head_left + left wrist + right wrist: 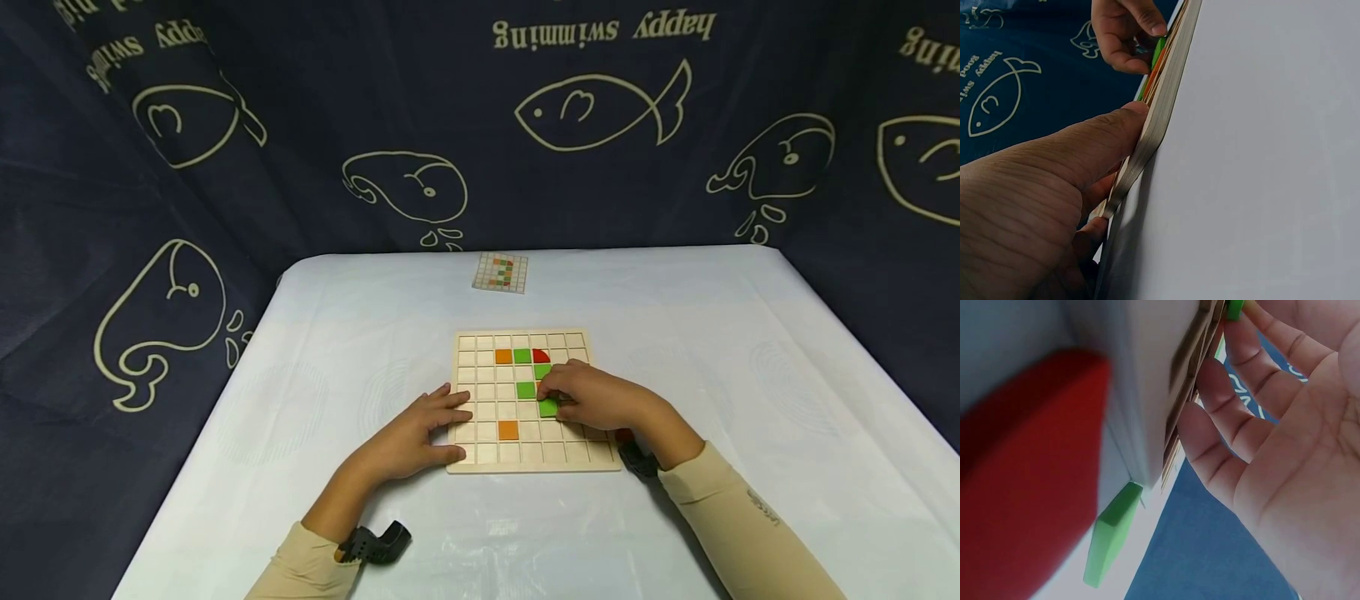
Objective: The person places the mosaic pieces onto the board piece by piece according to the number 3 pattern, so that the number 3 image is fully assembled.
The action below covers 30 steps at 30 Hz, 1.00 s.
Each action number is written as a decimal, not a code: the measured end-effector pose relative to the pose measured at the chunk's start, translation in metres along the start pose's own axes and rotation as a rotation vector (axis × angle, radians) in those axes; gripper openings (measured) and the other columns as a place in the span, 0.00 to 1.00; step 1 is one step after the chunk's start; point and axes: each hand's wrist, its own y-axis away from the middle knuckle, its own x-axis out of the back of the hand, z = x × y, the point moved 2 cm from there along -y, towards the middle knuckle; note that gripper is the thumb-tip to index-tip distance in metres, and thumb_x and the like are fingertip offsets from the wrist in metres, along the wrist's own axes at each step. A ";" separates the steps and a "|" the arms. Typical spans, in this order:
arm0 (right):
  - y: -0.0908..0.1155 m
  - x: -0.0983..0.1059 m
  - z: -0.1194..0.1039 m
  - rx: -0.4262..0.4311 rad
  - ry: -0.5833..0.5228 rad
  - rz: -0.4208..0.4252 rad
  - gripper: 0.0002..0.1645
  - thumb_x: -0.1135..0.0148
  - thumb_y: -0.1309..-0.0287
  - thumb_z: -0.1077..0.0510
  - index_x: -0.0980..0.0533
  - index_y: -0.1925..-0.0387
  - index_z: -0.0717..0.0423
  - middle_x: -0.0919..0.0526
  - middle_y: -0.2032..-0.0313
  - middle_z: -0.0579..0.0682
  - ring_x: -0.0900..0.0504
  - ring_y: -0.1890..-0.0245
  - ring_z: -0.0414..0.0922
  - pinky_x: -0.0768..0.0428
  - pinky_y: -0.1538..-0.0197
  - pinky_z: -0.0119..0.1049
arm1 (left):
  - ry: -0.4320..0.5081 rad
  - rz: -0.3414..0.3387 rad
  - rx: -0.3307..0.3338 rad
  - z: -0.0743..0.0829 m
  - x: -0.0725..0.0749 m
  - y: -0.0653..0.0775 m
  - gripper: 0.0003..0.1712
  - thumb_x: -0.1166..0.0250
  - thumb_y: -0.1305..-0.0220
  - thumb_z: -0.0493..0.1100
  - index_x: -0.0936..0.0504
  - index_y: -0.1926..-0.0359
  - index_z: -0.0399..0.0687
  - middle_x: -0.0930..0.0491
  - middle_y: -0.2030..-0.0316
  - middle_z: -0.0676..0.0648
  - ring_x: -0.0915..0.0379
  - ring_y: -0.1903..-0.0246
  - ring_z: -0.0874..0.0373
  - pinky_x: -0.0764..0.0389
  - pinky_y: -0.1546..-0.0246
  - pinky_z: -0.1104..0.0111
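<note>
A wooden grid board (487,454) lies on the white table. My left hand (416,433) rests on its left edge with fingers spread. Over the board's right part, my right hand (600,396) pinches a green square tile (548,409) between thumb and fingers; in the right wrist view this green tile (1234,309) shows at the fingertips. Set in the grid are an orange tile (503,357), a green tile (522,356), a red quarter-round piece (541,356), two more greens and a lower orange tile (508,430). Another orange piece is mostly hidden by the right fingers.
A small pattern card (500,273) lies at the table's back. Beside the board's right edge, partly under my right arm, are a red piece (1041,475) and a green piece (1113,534). A dark curtain (600,192) with fish drawings hangs behind the table.
</note>
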 end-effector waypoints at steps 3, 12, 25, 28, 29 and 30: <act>0.000 0.000 0.000 -0.005 0.000 -0.001 0.14 0.32 0.40 0.64 0.19 0.54 0.48 0.20 0.54 0.40 0.29 0.51 0.43 0.27 0.43 0.44 | 0.000 0.001 0.000 0.000 0.000 0.000 0.31 0.27 0.41 0.45 0.21 0.38 0.40 0.35 0.29 0.47 0.56 0.25 0.46 0.55 0.27 0.47; 0.001 0.002 0.005 -0.010 -0.026 -0.009 0.14 0.34 0.38 0.63 0.20 0.51 0.49 0.21 0.53 0.41 0.28 0.51 0.43 0.26 0.43 0.45 | -0.002 0.000 -0.003 -0.002 -0.001 -0.001 0.31 0.28 0.40 0.46 0.22 0.37 0.41 0.35 0.29 0.47 0.56 0.25 0.46 0.54 0.27 0.47; 0.029 0.023 0.016 -0.027 -0.136 0.053 0.13 0.35 0.37 0.62 0.20 0.50 0.51 0.21 0.52 0.46 0.25 0.52 0.48 0.25 0.47 0.47 | 0.004 -0.006 -0.003 -0.003 -0.002 -0.002 0.31 0.28 0.40 0.46 0.21 0.38 0.41 0.36 0.29 0.48 0.57 0.25 0.47 0.54 0.27 0.48; 0.038 0.024 0.021 -0.046 -0.157 0.059 0.13 0.35 0.37 0.61 0.21 0.51 0.51 0.21 0.53 0.46 0.25 0.54 0.48 0.25 0.50 0.47 | 0.004 0.000 -0.001 -0.003 -0.002 -0.001 0.30 0.28 0.40 0.46 0.21 0.38 0.41 0.35 0.29 0.47 0.56 0.25 0.47 0.54 0.27 0.47; 0.041 0.024 0.022 -0.051 -0.166 0.062 0.13 0.35 0.37 0.62 0.21 0.51 0.51 0.21 0.53 0.46 0.25 0.55 0.48 0.24 0.50 0.47 | 0.004 0.001 0.000 -0.002 -0.002 -0.001 0.30 0.28 0.40 0.46 0.21 0.38 0.41 0.35 0.29 0.47 0.56 0.25 0.46 0.54 0.27 0.47; 0.045 0.024 0.025 -0.058 -0.173 0.066 0.13 0.35 0.37 0.62 0.21 0.51 0.51 0.21 0.53 0.46 0.25 0.55 0.48 0.24 0.50 0.47 | 0.004 0.002 0.000 -0.002 -0.001 0.000 0.30 0.28 0.40 0.46 0.21 0.38 0.41 0.35 0.29 0.47 0.56 0.25 0.46 0.54 0.27 0.47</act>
